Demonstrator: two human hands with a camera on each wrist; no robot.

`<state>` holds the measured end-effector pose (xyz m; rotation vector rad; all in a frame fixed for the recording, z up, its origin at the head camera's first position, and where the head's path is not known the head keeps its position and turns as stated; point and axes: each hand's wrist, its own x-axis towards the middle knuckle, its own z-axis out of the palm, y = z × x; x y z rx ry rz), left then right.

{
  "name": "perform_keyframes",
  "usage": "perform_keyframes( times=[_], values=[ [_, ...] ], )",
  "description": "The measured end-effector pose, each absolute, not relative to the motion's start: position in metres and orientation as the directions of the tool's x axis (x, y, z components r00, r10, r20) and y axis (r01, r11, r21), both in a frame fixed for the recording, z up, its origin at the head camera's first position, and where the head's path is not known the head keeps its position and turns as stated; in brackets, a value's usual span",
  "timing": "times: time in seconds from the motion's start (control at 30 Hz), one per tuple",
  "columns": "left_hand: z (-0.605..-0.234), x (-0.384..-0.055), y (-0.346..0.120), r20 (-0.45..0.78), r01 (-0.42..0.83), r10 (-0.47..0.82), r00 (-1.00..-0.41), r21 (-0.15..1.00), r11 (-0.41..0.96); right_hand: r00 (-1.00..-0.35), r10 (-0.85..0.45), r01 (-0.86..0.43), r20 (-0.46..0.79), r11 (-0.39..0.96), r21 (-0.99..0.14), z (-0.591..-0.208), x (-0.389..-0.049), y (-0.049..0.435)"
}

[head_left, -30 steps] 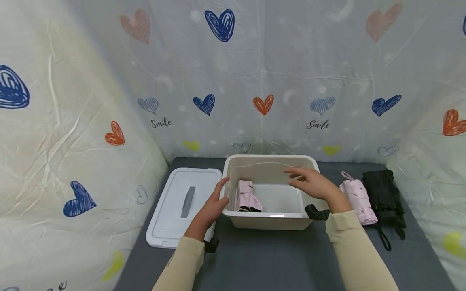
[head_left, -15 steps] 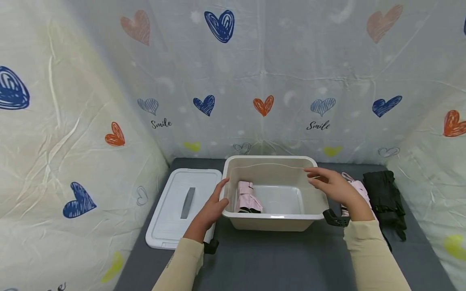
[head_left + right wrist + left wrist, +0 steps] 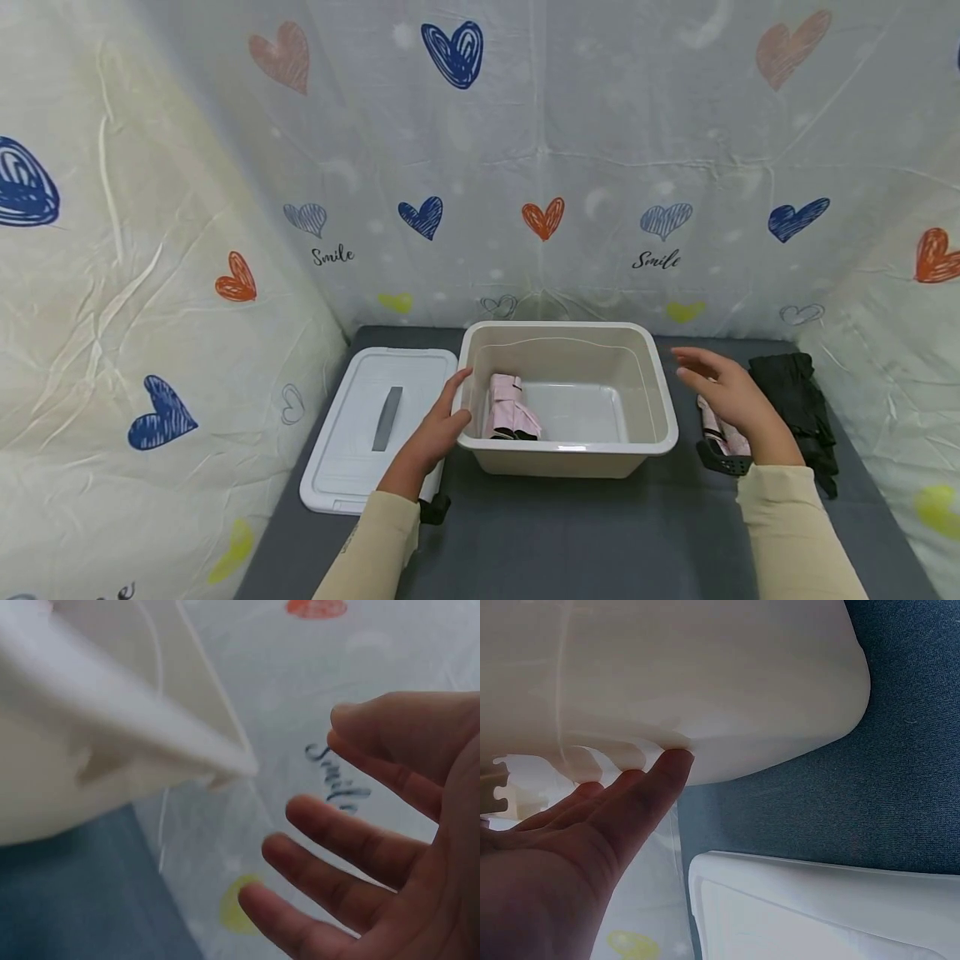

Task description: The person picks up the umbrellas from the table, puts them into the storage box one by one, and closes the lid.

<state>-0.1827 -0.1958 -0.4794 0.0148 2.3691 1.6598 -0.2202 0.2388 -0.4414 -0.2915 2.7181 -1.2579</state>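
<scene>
A cream plastic storage box [image 3: 558,460] stands at the middle of the table, with a pink folded umbrella [image 3: 510,404] lying at its left end. My left hand [image 3: 435,429] rests against the box's left side; the left wrist view has its straight fingers [image 3: 656,787] touching the outer wall. Nothing is in my right hand [image 3: 731,400], which hovers to the right of the box with fingers spread. Beneath it a second pink folded umbrella [image 3: 733,442] is partly hidden by the hand and wrist strap. A black folded umbrella [image 3: 791,392] lies just right of that hand.
A white lid [image 3: 337,450] with a grey handle [image 3: 387,419] lies flat left of the box, on the dark grey tabletop [image 3: 540,542]. Curtains printed with hearts [image 3: 543,218] hang behind and on both sides.
My right hand has moved right, from over the inside of the box to above the pink umbrella beside it. The left hand and the box have stayed in place.
</scene>
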Motion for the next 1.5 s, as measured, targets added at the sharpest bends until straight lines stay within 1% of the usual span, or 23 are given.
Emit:
perform_keyframes(
  times=[0.17, 0.43, 0.57, 0.73, 1.0, 1.3, 1.4, 1.5],
  values=[
    [-0.497, -0.189, -0.199, -0.176, -0.123, 0.128, -0.976, 0.931, 0.345, -0.979, -0.182, -0.057, -0.094, 0.682, -0.729, -0.454, -0.222, 0.247],
    [-0.497, -0.187, -0.199, -0.166, -0.115, 0.131, -0.977, 0.936, 0.332, -0.985, -0.117, -0.009, -0.13, 0.778, -0.628, -0.471, -0.227, 0.259],
    [-0.497, -0.187, -0.198, -0.173, -0.119, 0.135, -0.976, 0.935, 0.334, -0.989, -0.09, -0.004, -0.12, 0.813, -0.582, -0.478, -0.226, 0.267],
    [-0.497, -0.187, -0.198, -0.167, -0.114, 0.13, -0.977, 0.932, 0.344, -0.992, -0.059, 0.012, -0.109, 0.829, -0.559, -0.485, -0.225, 0.273],
    [-0.496, -0.186, -0.198, -0.181, -0.13, 0.132, -0.975, 0.938, 0.322, -0.992, 0.012, 0.076, -0.124, 0.847, -0.526, -0.494, -0.226, 0.278],
    [-0.469, -0.177, -0.195, -0.206, -0.139, 0.168, -0.964, 0.93, 0.341, -0.985, 0.045, 0.122, -0.165, 0.859, -0.497, -0.504, -0.227, 0.287],
    [-0.475, -0.179, -0.195, -0.2, -0.137, 0.156, -0.967, 0.929, 0.343, -0.981, 0.05, 0.135, -0.185, 0.867, -0.479, -0.509, -0.228, 0.29],
    [-0.487, -0.184, -0.197, -0.19, -0.133, 0.143, -0.971, 0.932, 0.337, -0.975, 0.045, 0.146, -0.219, 0.871, -0.468, -0.514, -0.229, 0.292]
  ],
)
